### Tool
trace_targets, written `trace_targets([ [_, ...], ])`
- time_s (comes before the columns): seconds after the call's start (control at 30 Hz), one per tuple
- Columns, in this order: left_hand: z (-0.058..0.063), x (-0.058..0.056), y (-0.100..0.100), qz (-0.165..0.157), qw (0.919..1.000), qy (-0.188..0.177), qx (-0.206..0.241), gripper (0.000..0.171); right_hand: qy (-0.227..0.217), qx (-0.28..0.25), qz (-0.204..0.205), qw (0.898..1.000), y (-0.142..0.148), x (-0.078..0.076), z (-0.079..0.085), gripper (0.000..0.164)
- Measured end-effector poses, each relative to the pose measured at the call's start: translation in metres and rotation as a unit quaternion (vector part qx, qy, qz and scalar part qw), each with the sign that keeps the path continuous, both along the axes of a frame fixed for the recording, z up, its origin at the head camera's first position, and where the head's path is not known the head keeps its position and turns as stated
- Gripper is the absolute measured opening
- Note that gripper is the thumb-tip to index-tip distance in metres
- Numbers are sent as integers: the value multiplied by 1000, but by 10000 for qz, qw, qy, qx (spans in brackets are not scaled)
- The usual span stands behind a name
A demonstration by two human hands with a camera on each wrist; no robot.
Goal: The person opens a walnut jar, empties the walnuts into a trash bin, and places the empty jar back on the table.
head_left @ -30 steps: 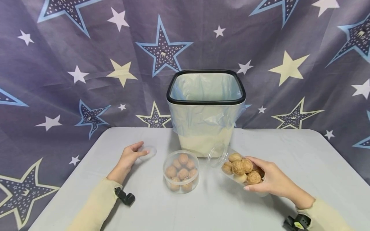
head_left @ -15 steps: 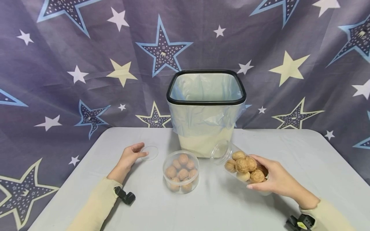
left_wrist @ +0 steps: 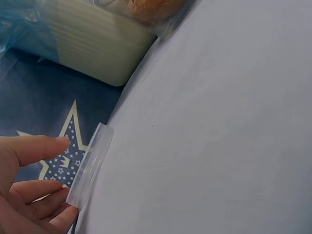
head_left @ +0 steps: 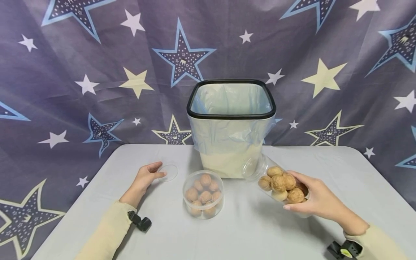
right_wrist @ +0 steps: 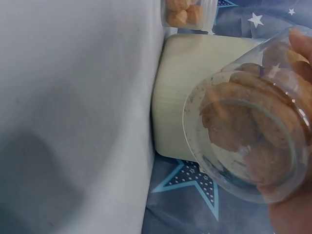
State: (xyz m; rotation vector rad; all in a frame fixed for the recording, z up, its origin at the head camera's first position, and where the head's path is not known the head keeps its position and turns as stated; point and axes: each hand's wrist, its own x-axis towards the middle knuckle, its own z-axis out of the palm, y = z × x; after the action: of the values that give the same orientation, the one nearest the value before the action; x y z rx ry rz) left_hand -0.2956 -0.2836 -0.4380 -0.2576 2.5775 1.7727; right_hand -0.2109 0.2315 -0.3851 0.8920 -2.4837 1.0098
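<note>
My right hand [head_left: 320, 196] grips a clear plastic jar [head_left: 268, 162] of walnuts [head_left: 282, 183], held tilted above the table with its round mouth toward the upper left. In the right wrist view, the round base of the jar [right_wrist: 246, 141] faces the camera with walnuts behind it. My left hand [head_left: 146, 177] lies beside a clear round lid [head_left: 169, 172]. From the left wrist view, the lid [left_wrist: 91, 165] lies on the table; the thumb stands apart from it, and the other fingers are at its edge. Between the hands stands a clear round container [head_left: 203, 209] with several walnuts in it.
Behind the container stands a cream waste bin [head_left: 224, 162] with a black rim and a light blue liner. The white table [head_left: 208, 242] ends at a grey star-patterned cloth [head_left: 227, 36] hanging behind it.
My right hand has moved the jar of walnuts to the right and slightly up. The lid by my left hand, blurred earlier, now lies still. The round container has stayed put.
</note>
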Motion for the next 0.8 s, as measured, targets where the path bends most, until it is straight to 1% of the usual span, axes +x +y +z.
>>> trace_targets([
  [0.23, 9, 1, -3, -145, 9999, 33, -61, 63, 248, 108, -279, 9992, 11, 3, 15, 84],
  [0.37, 18, 0, -1, -187, 9997, -4, -134, 63, 426, 228, -413, 9980, 18, 3, 25, 86],
  [0.57, 36, -2, 6, -314, 9993, 164, -128, 61, 630, 226, -617, 9958, 26, 4, 43, 88],
  [0.7, 49, -3, 12, -431, 9986, 311, -8, 61, 725, 162, -651, 9951, 29, 1, 53, 91],
  [0.8, 60, -4, 19, -533, 9976, 433, 21, 60, 803, 157, -641, 9946, 32, -2, 59, 90],
])
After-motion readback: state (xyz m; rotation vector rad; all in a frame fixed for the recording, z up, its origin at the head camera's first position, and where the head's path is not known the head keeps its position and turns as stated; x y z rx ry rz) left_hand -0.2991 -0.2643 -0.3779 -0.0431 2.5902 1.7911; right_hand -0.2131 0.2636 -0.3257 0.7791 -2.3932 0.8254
